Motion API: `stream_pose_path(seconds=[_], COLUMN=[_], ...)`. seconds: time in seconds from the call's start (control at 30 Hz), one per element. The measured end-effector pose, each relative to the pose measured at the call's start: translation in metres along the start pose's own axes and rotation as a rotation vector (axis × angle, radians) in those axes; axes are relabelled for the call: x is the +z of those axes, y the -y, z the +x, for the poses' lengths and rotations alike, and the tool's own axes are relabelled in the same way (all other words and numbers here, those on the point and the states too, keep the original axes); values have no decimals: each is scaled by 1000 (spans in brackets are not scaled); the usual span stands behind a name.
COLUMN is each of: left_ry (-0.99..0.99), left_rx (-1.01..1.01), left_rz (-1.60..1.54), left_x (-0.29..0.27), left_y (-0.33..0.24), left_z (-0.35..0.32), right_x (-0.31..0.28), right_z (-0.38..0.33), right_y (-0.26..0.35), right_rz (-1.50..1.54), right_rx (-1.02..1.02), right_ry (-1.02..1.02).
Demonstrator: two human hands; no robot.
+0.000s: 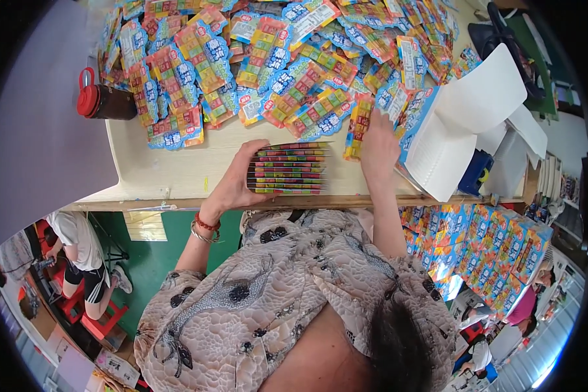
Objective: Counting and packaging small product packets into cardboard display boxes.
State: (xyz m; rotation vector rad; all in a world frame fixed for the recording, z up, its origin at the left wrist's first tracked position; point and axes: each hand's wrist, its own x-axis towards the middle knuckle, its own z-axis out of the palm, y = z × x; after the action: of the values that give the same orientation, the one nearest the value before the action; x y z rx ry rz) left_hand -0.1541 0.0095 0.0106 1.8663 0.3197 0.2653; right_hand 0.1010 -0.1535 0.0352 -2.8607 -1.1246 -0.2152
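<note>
My left hand (234, 178) is wrapped round the left end of a stack of candy packets (289, 168), which stand on edge in a neat row on the table near its front edge. Rows of coloured candies show along the packets' edges. To the right, my right hand (380, 149) reaches forward with its fingers drawn together at a yellow and red candy packet (357, 130). The fingertips are partly hidden. Just beyond them lies a blue-edged candy packet (392, 98).
A large heap of candy packets (268, 52) covers the table's far side. A dark bottle with a red lid (108, 101) lies at left. On the right are an opened white carton (464, 124) and a blue tape dispenser (475, 171). Packed display boxes (490, 248) stand below right; people sit nearby.
</note>
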Motion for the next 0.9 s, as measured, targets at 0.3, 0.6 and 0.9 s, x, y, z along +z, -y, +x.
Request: stream_pose_path(seconds=[0.3,0.6,0.9], left_ry=[35,-50,-108], left_rx=[28,93,59], left_rz=[38,-22,-60], left_x=[-5,11,14], left_y=[-15,3,-14], left_z=[2,1,3], right_x=[-60,24,11], right_z=[2,-48,-64], right_y=[22,23,49], right_rz=[909,1873,1579], right_rx=[-115,57,-213], right_ry=[-222,601,222])
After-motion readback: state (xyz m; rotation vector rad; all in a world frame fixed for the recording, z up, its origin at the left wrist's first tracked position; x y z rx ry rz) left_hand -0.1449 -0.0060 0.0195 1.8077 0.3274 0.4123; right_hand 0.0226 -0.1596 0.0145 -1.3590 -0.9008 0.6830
